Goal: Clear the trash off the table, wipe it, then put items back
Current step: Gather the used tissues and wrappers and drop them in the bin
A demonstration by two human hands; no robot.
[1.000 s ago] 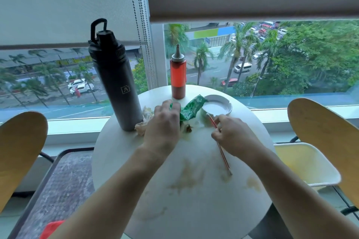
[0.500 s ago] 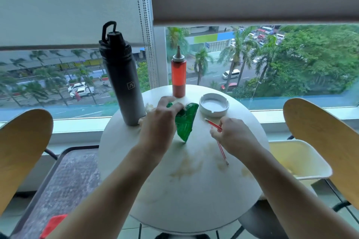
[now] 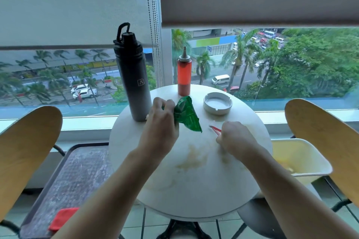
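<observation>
A round white table (image 3: pixel 194 190) carries brown stains near its middle. My left hand (image 3: pixel 161 122) grips a crumpled green wrapper (image 3: pixel 186 116), lifted just above the tabletop; any other trash inside the fist is hidden. My right hand (image 3: pixel 235 137) is closed around a red straw (image 3: pixel 215 129), whose tip sticks out to the left. At the back of the table stand a tall dark bottle (image 3: pixel 134 81), a red sauce bottle (image 3: pixel 184 75) and a white ashtray (image 3: pixel 217 103).
A white plastic bin (image 3: pixel 303 159) sits low to the right of the table. To the left lies a dark tray (image 3: pixel 73 176) with a red cloth (image 3: pixel 62 219) on it. Wooden chair backs flank both sides (image 3: pixel 25 151) (image 3: pixel 326 141). Window glass is behind.
My left hand has lifted the green wrapper off the table and drawn it nearer. My right hand has gathered the straw so less shows. The view has pulled back.
</observation>
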